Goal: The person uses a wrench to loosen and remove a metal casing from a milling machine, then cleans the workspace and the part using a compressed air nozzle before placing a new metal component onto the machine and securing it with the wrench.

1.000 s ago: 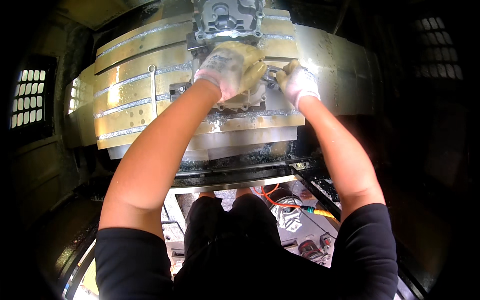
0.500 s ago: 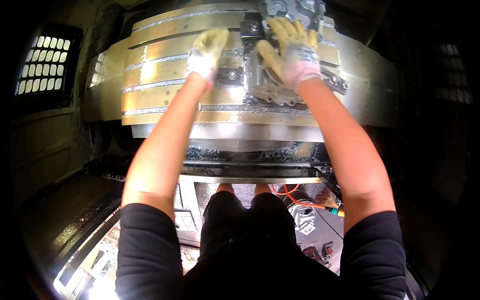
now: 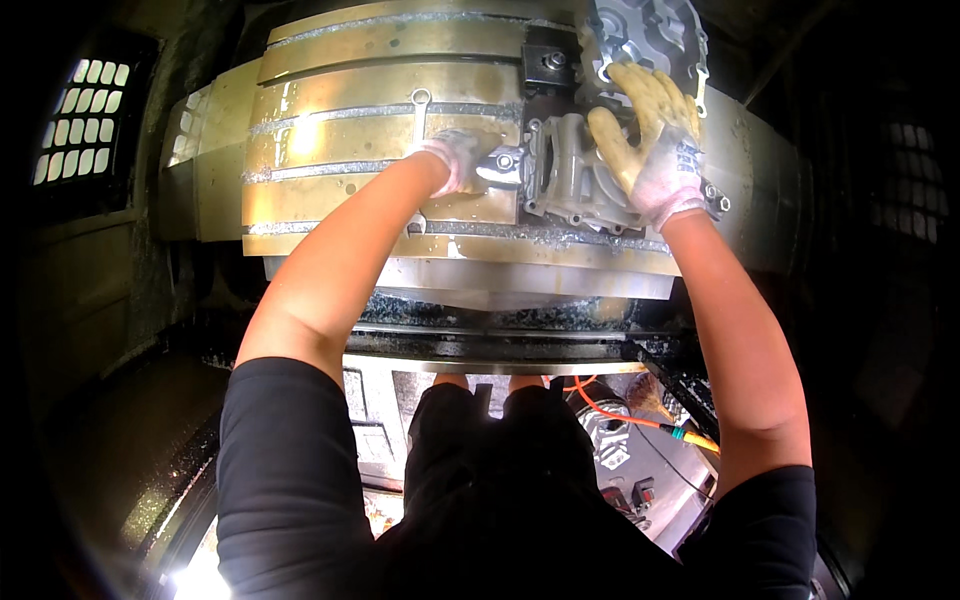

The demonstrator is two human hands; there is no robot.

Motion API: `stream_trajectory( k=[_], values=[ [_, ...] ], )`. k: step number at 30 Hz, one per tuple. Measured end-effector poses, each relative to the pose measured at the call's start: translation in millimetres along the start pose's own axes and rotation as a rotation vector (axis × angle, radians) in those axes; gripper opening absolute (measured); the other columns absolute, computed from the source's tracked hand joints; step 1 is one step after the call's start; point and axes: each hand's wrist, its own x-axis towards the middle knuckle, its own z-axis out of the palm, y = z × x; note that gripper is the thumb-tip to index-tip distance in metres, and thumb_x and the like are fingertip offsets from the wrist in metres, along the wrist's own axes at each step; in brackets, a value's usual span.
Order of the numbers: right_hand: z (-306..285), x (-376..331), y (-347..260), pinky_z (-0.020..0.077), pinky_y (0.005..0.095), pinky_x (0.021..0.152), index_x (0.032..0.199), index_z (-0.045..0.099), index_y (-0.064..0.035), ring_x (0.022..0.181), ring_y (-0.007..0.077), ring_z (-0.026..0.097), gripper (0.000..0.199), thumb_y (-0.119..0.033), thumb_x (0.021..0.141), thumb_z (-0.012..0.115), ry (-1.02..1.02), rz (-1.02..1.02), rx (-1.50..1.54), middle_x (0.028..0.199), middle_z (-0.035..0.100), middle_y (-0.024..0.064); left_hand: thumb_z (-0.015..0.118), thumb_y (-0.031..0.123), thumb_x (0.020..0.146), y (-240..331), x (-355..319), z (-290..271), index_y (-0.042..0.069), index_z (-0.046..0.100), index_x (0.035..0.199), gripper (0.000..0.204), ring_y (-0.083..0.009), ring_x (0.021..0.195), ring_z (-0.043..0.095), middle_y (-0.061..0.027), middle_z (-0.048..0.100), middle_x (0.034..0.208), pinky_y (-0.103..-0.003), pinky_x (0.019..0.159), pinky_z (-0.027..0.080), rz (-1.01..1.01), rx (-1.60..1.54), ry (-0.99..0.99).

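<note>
My left hand (image 3: 462,160), in a light work glove, is at the inner end of a small metal clamp (image 3: 503,163). Its fingers are smeared and partly hidden, so their grip does not show. Beneath that wrist a combination wrench (image 3: 420,118) lies on the slotted machine table (image 3: 390,82), its ring end farther away and its open end nearer me. My right hand (image 3: 650,130), gloved in yellow and white, has its fingers spread over grey cast-metal housings. The nearer housing (image 3: 575,170) is beside the clamp; a larger casting (image 3: 640,35) stands behind it.
A dark clamp block with a bolt (image 3: 550,62) sits left of the castings; another bolt end (image 3: 716,198) shows by my right wrist. Metal chips fill the table slots. Below, an orange hose (image 3: 610,408) and a brush (image 3: 650,395) are near the floor.
My left hand has come nearer and rightward to the clamp, baring the wrench's ring end. The table fittings and castings appear farther right in view; my right hand stays spread over the castings.
</note>
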Motion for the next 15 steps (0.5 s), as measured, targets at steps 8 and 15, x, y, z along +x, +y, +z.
stream_trajectory(
  k=[8,15],
  values=[
    [0,4,-4,0.0278,0.0574,0.121,0.14,0.062,-0.0184,0.143,0.0404,0.046,0.057,-0.043,0.09,0.072,0.0,-0.023,-0.01,0.148,0.059,0.0131,0.073,0.015,0.089,6,-12,7,0.01,0.051,0.14,0.056,-0.0417,0.118,0.066,-0.0236,0.065,0.131,-0.048,0.099,0.054,0.125,0.113,0.247],
    [2,1,2,0.0292,0.0557,0.121,0.139,0.063,-0.0181,0.142,0.04,0.047,0.057,-0.043,0.089,0.073,0.01,-0.024,-0.012,0.146,0.06,0.013,0.07,0.01,0.091,63,-31,-31,0.013,0.069,0.128,0.038,-0.0359,0.127,0.063,-0.0173,0.058,0.145,-0.044,0.102,0.054,-0.111,0.195,0.001]
  ],
)
